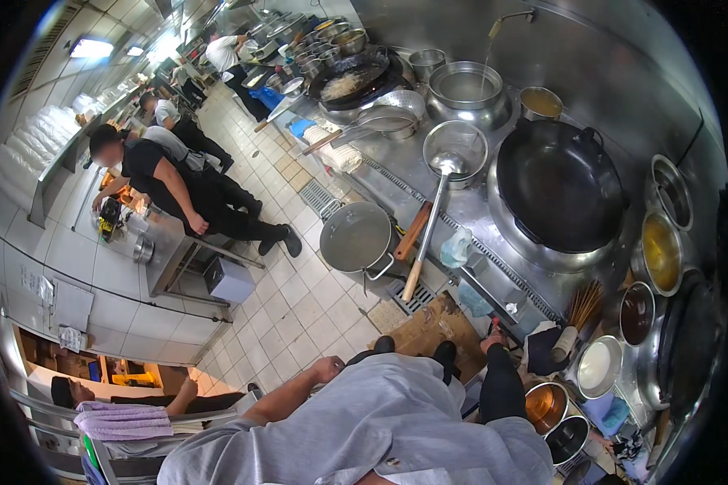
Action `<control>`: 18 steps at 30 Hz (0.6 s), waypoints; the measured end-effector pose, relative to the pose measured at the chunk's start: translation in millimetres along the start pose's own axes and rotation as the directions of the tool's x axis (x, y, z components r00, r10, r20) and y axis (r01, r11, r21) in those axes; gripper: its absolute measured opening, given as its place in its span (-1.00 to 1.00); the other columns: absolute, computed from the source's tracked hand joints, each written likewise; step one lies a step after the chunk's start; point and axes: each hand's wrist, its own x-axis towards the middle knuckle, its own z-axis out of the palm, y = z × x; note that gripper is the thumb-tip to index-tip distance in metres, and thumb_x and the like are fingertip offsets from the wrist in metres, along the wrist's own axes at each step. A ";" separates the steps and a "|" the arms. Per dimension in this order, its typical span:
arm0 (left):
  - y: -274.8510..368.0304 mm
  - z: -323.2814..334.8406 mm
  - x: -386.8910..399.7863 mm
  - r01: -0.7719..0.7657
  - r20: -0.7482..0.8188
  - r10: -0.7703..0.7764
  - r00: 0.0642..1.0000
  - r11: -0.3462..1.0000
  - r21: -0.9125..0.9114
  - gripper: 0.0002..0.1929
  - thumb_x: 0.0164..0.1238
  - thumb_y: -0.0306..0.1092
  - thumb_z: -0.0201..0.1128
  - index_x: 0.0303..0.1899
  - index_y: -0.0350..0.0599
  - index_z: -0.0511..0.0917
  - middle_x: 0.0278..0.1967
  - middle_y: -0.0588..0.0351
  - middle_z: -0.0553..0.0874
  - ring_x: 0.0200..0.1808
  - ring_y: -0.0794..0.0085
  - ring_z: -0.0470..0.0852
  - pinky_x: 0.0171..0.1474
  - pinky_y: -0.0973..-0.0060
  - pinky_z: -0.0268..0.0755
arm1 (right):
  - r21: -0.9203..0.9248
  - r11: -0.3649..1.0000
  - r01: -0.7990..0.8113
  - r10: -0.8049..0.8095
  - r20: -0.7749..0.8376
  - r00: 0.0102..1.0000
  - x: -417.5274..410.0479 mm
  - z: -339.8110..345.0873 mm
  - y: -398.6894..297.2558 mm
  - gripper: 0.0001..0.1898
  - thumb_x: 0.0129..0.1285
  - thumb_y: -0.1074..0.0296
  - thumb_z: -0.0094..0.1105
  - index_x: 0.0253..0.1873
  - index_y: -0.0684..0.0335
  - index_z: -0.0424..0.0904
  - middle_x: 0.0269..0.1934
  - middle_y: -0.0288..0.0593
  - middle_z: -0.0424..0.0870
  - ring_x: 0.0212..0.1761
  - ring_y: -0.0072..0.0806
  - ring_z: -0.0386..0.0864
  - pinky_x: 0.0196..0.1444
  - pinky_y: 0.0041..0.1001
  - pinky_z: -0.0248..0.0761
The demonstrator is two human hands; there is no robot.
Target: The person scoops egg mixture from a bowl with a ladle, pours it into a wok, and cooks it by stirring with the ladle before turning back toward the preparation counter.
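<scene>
My left hand [326, 368] hangs by my hip with its fingers curled; whether anything is inside it cannot be made out. At the stove's front edge, my right hand [494, 341] reaches down to a small red part [495, 325], too small to tell whether gripped. Before me a large black wok [561, 182] sits on a steel burner ring. A long-handled ladle [432, 224] rests across a round wire strainer [455, 142], its wooden handle jutting over the front edge. Beside it lies another wooden handle [414, 230]. A bamboo wok brush [582, 306] stands near my right arm.
A deep stockpot [357, 236] stands left of the stove front. Water runs from a tap [512, 17] into a steel pot [466, 85]. Bowls of yellow liquid [661, 251], dark sauce [637, 312] and white contents [597, 367] line the right. Co-workers [176, 182] stand at the left counter. Cardboard [440, 327] covers the floor.
</scene>
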 end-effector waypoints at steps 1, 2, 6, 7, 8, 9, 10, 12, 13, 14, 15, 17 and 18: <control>0.9 -0.7 -0.7 0.002 0.000 -0.002 1.000 1.000 -0.007 -0.60 0.12 -0.15 0.09 -0.06 -0.06 0.69 0.00 -0.10 0.71 0.06 0.04 0.65 0.12 0.26 0.48 | 0.043 0.999 0.005 -0.004 -0.020 1.000 -2.0 -1.5 -0.5 -0.36 0.17 -0.07 0.14 0.25 0.25 0.37 0.22 0.09 0.50 0.23 -0.03 0.52 0.18 0.03 0.39; 0.6 -0.7 -0.5 0.003 0.000 -0.003 1.000 1.000 -0.006 -0.60 0.12 -0.15 0.09 -0.06 -0.06 0.69 0.00 -0.10 0.71 0.06 0.04 0.65 0.12 0.26 0.48 | 0.044 0.999 0.005 -0.004 -0.020 1.000 2.6 3.4 -0.2 -0.36 0.17 -0.07 0.14 0.25 0.25 0.37 0.22 0.09 0.50 0.23 -0.03 0.52 0.18 0.03 0.39; 0.3 -1.1 -0.3 -0.010 0.004 0.009 1.000 1.000 0.014 -0.60 0.12 -0.15 0.09 -0.07 -0.08 0.69 -0.01 -0.11 0.71 0.05 0.03 0.65 0.11 0.26 0.48 | -0.031 0.999 -0.014 0.014 -0.009 1.000 9.8 8.6 -2.9 -0.36 0.13 -0.04 0.19 0.22 0.26 0.38 0.21 0.08 0.51 0.22 -0.01 0.52 0.18 -0.02 0.41; 0.1 -1.1 -0.4 -0.019 -0.001 0.019 1.000 1.000 0.011 -0.60 0.12 -0.15 0.09 -0.07 -0.09 0.69 -0.01 -0.11 0.71 0.05 0.03 0.65 0.11 0.26 0.48 | 0.007 1.000 -0.001 0.001 0.005 1.000 10.9 8.5 -1.0 -0.36 0.13 -0.04 0.19 0.22 0.27 0.38 0.21 0.09 0.51 0.23 0.01 0.51 0.19 -0.02 0.40; -0.2 -1.2 -0.6 -0.029 -0.007 0.029 1.000 1.000 0.008 -0.60 0.12 -0.15 0.09 -0.07 -0.09 0.69 -0.01 -0.12 0.71 0.05 0.03 0.66 0.12 0.26 0.48 | 0.046 0.999 0.012 -0.013 0.019 1.000 12.0 8.3 0.8 -0.36 0.13 -0.05 0.18 0.22 0.27 0.38 0.22 0.10 0.50 0.24 0.03 0.50 0.20 -0.02 0.39; -2.0 -0.4 -0.4 -0.037 -0.015 0.037 0.999 0.999 0.004 -0.60 0.12 -0.14 0.09 -0.07 -0.10 0.69 -0.01 -0.12 0.71 0.05 0.03 0.66 0.12 0.26 0.48 | 0.084 0.996 0.026 -0.029 0.032 0.999 12.6 7.3 0.5 -0.36 0.14 -0.05 0.17 0.22 0.28 0.38 0.22 0.11 0.50 0.25 0.05 0.49 0.21 -0.03 0.38; -3.7 0.1 0.0 -0.035 -0.017 0.035 0.999 0.999 0.003 -0.60 0.12 -0.14 0.09 -0.07 -0.10 0.69 -0.01 -0.12 0.71 0.05 0.03 0.66 0.12 0.26 0.48 | 0.083 0.996 0.029 -0.032 0.032 0.999 13.1 6.9 -0.9 -0.36 0.14 -0.05 0.17 0.22 0.28 0.38 0.22 0.11 0.50 0.25 0.05 0.49 0.21 -0.03 0.38; -3.1 -1.7 5.5 -0.068 0.008 0.068 0.998 0.998 0.017 -0.55 0.18 0.02 0.19 -0.03 -0.09 0.66 -0.02 -0.11 0.71 0.05 0.03 0.66 0.10 0.25 0.50 | 0.097 0.995 0.024 -0.029 0.049 0.998 18.1 19.1 10.5 -0.35 0.16 -0.03 0.14 0.24 0.31 0.37 0.23 0.14 0.49 0.26 0.06 0.48 0.22 -0.02 0.37; -2.5 -2.3 8.4 -0.086 0.023 0.086 0.996 0.996 0.026 -0.51 0.22 0.11 0.23 0.00 -0.08 0.65 -0.03 -0.10 0.72 0.04 0.03 0.67 0.10 0.24 0.50 | 0.106 0.994 0.019 -0.025 0.058 0.998 19.6 25.3 17.7 -0.35 0.17 -0.02 0.13 0.24 0.33 0.36 0.23 0.16 0.48 0.26 0.06 0.48 0.22 -0.02 0.37; -1.9 -3.0 6.9 -0.079 0.020 0.078 0.997 0.997 0.027 -0.51 0.22 0.11 0.23 0.00 -0.08 0.65 -0.03 -0.10 0.72 0.04 0.03 0.67 0.10 0.24 0.50 | 0.107 0.994 0.026 -0.032 0.062 0.998 15.5 22.2 11.7 -0.35 0.17 -0.02 0.13 0.24 0.33 0.36 0.23 0.16 0.48 0.26 0.06 0.48 0.22 -0.02 0.37; -1.6 -2.1 4.1 -0.055 0.008 0.055 0.998 0.998 0.022 -0.54 0.19 0.03 0.19 -0.03 -0.09 0.66 -0.02 -0.11 0.71 0.05 0.03 0.66 0.11 0.25 0.49 | 0.082 0.996 0.036 -0.040 0.049 0.998 9.4 13.2 5.2 -0.34 0.17 -0.01 0.13 0.26 0.35 0.35 0.23 0.17 0.48 0.27 0.06 0.47 0.22 -0.02 0.37; -1.0 -1.0 -4.1 -0.002 -0.021 0.002 1.000 1.000 0.007 -0.60 0.15 -0.12 0.09 -0.08 -0.10 0.70 0.00 -0.14 0.70 0.06 0.01 0.65 0.12 0.25 0.48 | 0.028 0.998 0.063 -0.064 0.024 0.998 -14.9 -18.6 -17.4 -0.33 0.18 0.01 0.13 0.28 0.39 0.33 0.24 0.20 0.47 0.28 0.06 0.47 0.22 -0.04 0.37; 0.6 -0.8 -4.5 -0.010 -0.018 0.010 1.000 1.000 0.007 -0.60 0.15 -0.12 0.09 -0.08 -0.10 0.70 0.00 -0.14 0.70 0.06 0.01 0.65 0.12 0.25 0.48 | 0.027 0.998 0.056 -0.056 0.020 0.998 -17.7 -21.2 -13.5 -0.33 0.18 0.01 0.13 0.28 0.39 0.33 0.24 0.20 0.47 0.28 0.06 0.47 0.22 -0.04 0.37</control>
